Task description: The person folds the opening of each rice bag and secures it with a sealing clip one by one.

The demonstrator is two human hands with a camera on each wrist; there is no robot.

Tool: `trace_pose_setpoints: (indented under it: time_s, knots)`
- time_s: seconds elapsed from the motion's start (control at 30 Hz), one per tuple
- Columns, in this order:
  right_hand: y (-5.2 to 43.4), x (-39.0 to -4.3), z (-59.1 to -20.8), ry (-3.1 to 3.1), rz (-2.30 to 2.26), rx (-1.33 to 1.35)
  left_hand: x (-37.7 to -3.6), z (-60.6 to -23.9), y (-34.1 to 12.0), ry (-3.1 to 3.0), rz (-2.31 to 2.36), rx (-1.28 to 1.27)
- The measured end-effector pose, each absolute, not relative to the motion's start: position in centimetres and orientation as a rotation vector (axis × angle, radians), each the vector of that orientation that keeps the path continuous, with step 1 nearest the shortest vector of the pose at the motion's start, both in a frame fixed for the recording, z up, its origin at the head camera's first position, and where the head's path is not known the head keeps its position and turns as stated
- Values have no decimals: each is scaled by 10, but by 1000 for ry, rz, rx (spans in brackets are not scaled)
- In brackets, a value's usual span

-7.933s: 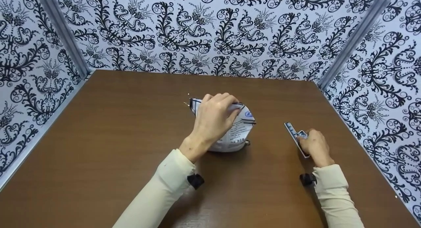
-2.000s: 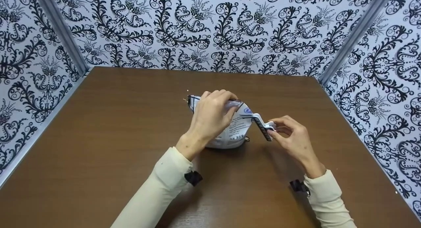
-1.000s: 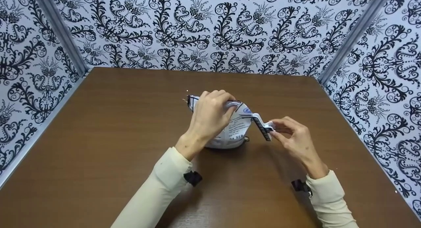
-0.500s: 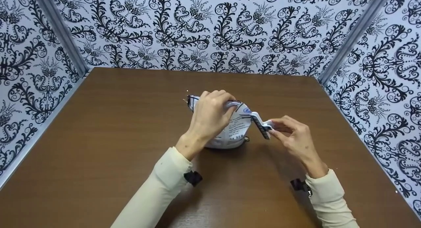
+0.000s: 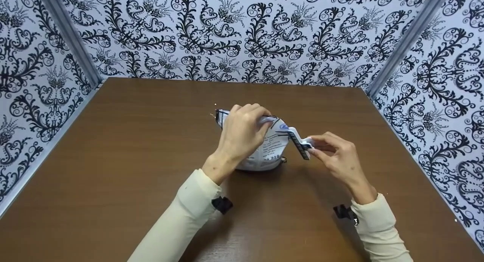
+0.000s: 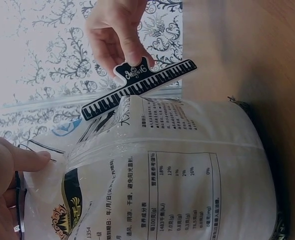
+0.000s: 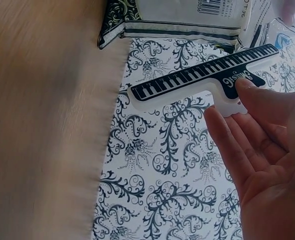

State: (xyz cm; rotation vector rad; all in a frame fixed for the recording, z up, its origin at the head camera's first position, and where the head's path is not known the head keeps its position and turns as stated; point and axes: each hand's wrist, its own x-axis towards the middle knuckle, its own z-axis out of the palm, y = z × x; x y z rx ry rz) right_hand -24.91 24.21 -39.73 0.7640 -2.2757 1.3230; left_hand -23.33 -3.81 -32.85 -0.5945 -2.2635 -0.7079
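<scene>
The piano-key clip (image 5: pixel 298 144) has edged closer against the bag (image 5: pixel 269 150) at the table (image 5: pixel 113 160) centre, pinched by the right hand (image 5: pixel 332 156); the left hand (image 5: pixel 242 135) grips the bag's folded top.

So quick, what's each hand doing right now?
Left hand: grips the top of the bag.
Right hand: pinches the piano-key clip at the bag.
</scene>
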Motion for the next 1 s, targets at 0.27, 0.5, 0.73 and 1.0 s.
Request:
trace_pose_setpoints:
  time_s: [0.27, 0.5, 0.73, 1.0]
  knots:
    - [240, -250, -395, -2290, 1331, 753, -234, -329, -38, -2258, -714, -596]
    - [238, -249, -393, -2263, 1334, 767, -234, -329, -37, -2250, -701, -597]
    - [235, -248, -392, -2233, 1334, 783, -234, -329, -37, -2250, -684, -595]
    - [234, -248, -391, -2244, 1338, 775, -234, -329, -36, -2253, -703, -597]
